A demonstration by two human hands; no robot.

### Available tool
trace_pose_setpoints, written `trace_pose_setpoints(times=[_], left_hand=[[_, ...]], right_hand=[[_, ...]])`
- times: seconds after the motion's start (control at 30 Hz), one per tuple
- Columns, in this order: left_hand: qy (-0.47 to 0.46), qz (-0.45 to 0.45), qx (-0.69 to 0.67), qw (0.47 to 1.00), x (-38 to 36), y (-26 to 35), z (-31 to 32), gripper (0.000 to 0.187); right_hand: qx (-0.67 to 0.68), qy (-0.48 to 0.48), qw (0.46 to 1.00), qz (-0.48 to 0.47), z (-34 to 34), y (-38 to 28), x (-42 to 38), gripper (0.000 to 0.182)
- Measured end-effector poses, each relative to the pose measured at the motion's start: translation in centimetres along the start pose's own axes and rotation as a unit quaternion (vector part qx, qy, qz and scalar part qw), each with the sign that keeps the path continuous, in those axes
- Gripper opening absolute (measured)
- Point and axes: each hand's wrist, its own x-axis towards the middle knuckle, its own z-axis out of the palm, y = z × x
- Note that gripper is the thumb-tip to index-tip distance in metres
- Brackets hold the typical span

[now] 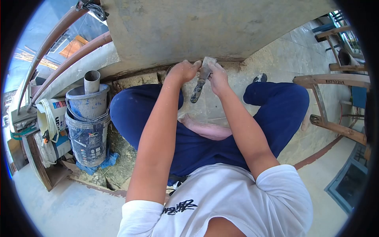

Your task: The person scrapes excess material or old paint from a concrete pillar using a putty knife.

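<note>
My right hand [218, 80] is closed on a putty knife [205, 72], pinching it by its worn, whitish blade. The knife's dark, stained handle hangs down to the left, free of both hands. Just left of the blade, my left hand [184, 72] is closed with its fingertips close to the blade's edge. Whatever those fingers may hold is hidden. Both hands are in front of the foot of a grey plastered wall [177, 31], between my knees. Dusty specks mark my fingers and forearms.
Stacked paint buckets [89, 136] stand left of my knee, with a grey pipe [92, 81] upright in the top one. Beside them is a white container [51, 114]. Wooden frames [331, 80] stand at the right. A pale pink rounded thing [207, 129] shows between my legs.
</note>
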Motion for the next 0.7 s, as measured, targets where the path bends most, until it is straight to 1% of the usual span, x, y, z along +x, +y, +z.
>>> trace_pose_setpoints(times=[0.03, 0.07, 0.1, 0.13, 0.17, 0.2, 0.23, 0.27, 0.3, 0.33, 0.37, 0.4, 0.43, 0.47, 0.5, 0.57, 0.6, 0.63, 0.67, 0.7], left_hand=[[0.076, -0.091, -0.141, 0.983, 2.2, -1.1, 4.3, 0.064], [0.134, -0.078, -0.280, 0.947, 2.6, -0.8, 7.3, 0.061], [0.165, -0.051, -0.350, 0.921, 1.9, 0.7, 8.2, 0.053], [0.201, -0.028, -0.341, 0.918, 1.1, 2.1, 8.4, 0.039], [0.205, -0.032, -0.339, 0.918, 0.9, 2.9, 8.9, 0.039], [0.226, -0.032, -0.396, 0.889, 1.1, 3.6, 9.4, 0.033], [0.245, -0.031, -0.453, 0.857, 1.2, 4.1, 9.9, 0.027], [0.245, -0.019, -0.499, 0.831, 1.6, 4.3, 10.1, 0.023], [0.247, -0.019, -0.501, 0.829, 2.0, 4.2, 10.2, 0.023], [0.246, -0.026, -0.559, 0.791, 2.5, 4.0, 10.3, 0.022], [0.245, -0.033, -0.613, 0.750, 3.0, 3.5, 10.3, 0.023], [0.249, -0.036, -0.625, 0.739, 4.5, 1.5, 11.5, 0.023], [0.250, -0.039, -0.628, 0.736, 5.4, -0.1, 11.8, 0.023], [0.233, -0.101, -0.661, 0.706, 6.0, -1.8, 11.9, 0.024], [0.214, -0.160, -0.689, 0.673, 6.7, -3.5, 12.3, 0.024], [0.254, -0.174, -0.678, 0.667, 8.8, -7.5, 14.8, 0.024], [0.234, -0.186, -0.659, 0.690, 9.3, -8.8, 15.2, 0.025], [0.213, -0.200, -0.637, 0.713, 9.7, -10.2, 15.7, 0.027], [0.214, -0.195, -0.610, 0.737, 10.1, -11.3, 16.3, 0.030], [0.212, -0.197, -0.611, 0.737, 10.8, -12.3, 16.7, 0.030]], right_hand=[[0.083, -0.005, 0.996, 0.028, 0.4, -0.8, -0.8, 0.022], [0.166, -0.013, 0.985, 0.053, 0.6, -1.4, -1.1, 0.020], [0.165, -0.021, 0.985, 0.053, 0.6, -1.5, -0.9, 0.020], [0.134, -0.022, 0.991, 0.015, 0.3, -1.4, -0.6, 0.019], [0.105, -0.021, 0.994, -0.021, -0.1, -1.3, -0.6, 0.019], [0.022, -0.021, 0.999, -0.028, -0.3, -1.7, -0.8, 0.020], [0.022, -0.021, 0.999, -0.026, -0.7, -2.1, -0.5, 0.020], [-0.131, -0.020, 0.990, -0.047, -1.2, -2.8, -0.1, 0.024], [-0.281, -0.020, 0.957, -0.069, -1.8, -3.4, 0.5, 0.029], [-0.283, -0.021, 0.956, -0.069, -2.0, -5.0, 0.1, 0.029], [-0.346, 0.016, 0.930, -0.123, -2.4, -6.8, -0.2, 0.033], [-0.406, 0.053, 0.896, -0.174, -2.6, -8.8, -0.9, 0.038], [-0.420, 0.041, 0.884, -0.200, -3.5, -10.7, -1.5, 0.037], [-0.434, 0.029, 0.872, -0.226, -4.3, -12.4, -2.2, 0.036], [-0.438, 0.027, 0.870, -0.224, -4.7, -13.5, -3.2, 0.036], [-0.455, 0.026, 0.856, -0.244, -5.6, -15.3, -4.5, 0.030], [-0.460, 0.024, 0.853, -0.244, -6.3, -15.1, -4.2, 0.030], [-0.440, 0.021, 0.872, -0.212, -7.1, -14.3, -3.8, 0.028], [-0.419, 0.018, 0.890, -0.179, -7.7, -13.9, -3.3, 0.026], [-0.421, 0.018, 0.890, -0.176, -7.6, -13.7, -3.0, 0.026]])
